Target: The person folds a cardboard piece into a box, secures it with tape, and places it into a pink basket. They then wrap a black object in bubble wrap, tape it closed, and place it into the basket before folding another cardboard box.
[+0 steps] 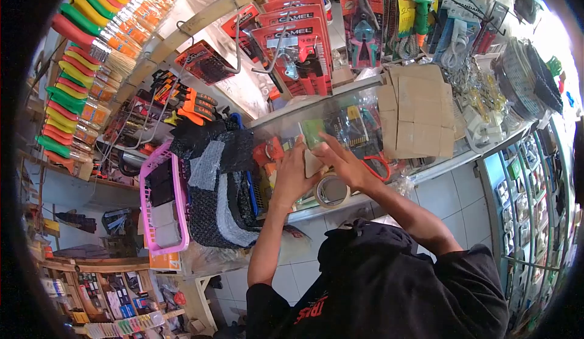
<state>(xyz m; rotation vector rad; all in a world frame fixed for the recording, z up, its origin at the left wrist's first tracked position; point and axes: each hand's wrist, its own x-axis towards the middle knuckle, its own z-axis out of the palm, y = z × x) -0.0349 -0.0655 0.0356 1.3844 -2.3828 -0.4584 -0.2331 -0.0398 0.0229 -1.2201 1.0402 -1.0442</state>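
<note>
Both hands are over the glass counter. My left hand lies against the left side of a small light-brown piece, its fingers wrapped against it. From the right, my right hand reaches over the same piece, with fingertips close to a small green item. Just below my right hand a roll of tape rests on the counter near its front edge. Red-handled scissors lie right of that hand. An orange-red item is left of my left hand.
Flattened cardboard lies on the counter's right part. A pink basket and black and grey bubble wrap stand at the left. Packaged tools hang from hooks behind the counter; paintbrushes hang at upper left.
</note>
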